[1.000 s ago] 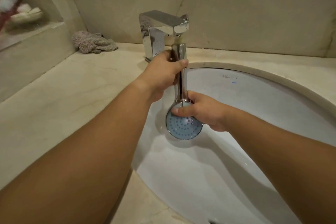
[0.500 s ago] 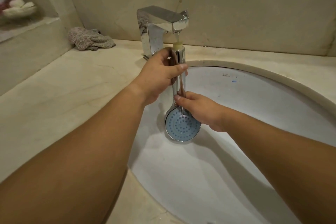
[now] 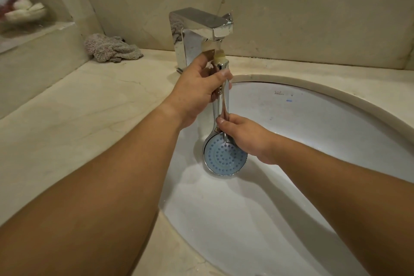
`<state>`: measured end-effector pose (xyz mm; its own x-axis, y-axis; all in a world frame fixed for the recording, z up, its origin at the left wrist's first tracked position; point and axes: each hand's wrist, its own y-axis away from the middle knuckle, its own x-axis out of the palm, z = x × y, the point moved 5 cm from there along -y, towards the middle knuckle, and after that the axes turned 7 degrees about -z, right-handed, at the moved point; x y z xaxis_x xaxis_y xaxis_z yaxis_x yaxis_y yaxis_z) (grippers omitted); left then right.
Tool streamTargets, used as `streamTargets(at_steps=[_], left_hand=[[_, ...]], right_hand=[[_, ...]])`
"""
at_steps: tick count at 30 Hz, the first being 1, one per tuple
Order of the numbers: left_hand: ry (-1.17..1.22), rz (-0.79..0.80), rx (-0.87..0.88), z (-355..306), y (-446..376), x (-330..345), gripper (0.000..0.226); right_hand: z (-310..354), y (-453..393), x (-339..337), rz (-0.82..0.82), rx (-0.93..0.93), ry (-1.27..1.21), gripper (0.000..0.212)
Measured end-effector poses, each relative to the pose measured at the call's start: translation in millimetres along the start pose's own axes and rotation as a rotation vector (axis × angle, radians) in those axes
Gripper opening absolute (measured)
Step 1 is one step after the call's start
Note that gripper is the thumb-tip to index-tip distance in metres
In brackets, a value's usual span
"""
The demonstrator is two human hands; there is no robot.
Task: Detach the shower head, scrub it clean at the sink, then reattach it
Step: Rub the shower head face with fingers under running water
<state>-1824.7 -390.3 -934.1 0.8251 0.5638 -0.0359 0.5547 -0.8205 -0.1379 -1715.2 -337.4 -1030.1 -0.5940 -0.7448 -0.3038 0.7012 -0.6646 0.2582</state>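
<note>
Chrome catches the light first: the shower head hangs upside down over the white sink, its handle pointing up toward the spout of the square chrome faucet and its round blue-grey spray face, dotted with nozzles, turned toward the person. The pale threaded end of the handle sits right under the spout — touching it or just short of it, I can't quite make out from here.

From the head camera, the left hand is wrapped around the upper part of the handle, fingers curled over the front and thumb behind, close beneath the faucet. The right hand grips lower down, where the handle widens into the head; its thumb presses along the neck and the remaining fingers fold around the back rim of the disc. Both forearms reach in from the bottom of the picture, the left crossing the beige marble countertop, the right coming in over the basin.

The head itself is held above the left part of the bowl, clear of the porcelain — its shadow falls on the basin wall behind and below it.

Off to the left, a crumpled grey cloth lies on the counter against the wall, just beside the faucet's base side. Farther left, a recessed ledge holds some blurred white and reddish items.
</note>
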Motion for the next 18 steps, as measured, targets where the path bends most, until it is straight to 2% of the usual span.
streamTargets(at_steps=[8,18], left_hand=[[0.022,-0.012,0.01,0.8,-4.0,0.3,0.022],[0.041,-0.028,-0.01,0.9,-3.9,-1.3,0.029]], right_hand=[[-1.5,-0.9,0.8,0.003,0.004,-0.001,0.031],[0.2,0.2,0.6,0.007,0.006,0.023,0.036]])
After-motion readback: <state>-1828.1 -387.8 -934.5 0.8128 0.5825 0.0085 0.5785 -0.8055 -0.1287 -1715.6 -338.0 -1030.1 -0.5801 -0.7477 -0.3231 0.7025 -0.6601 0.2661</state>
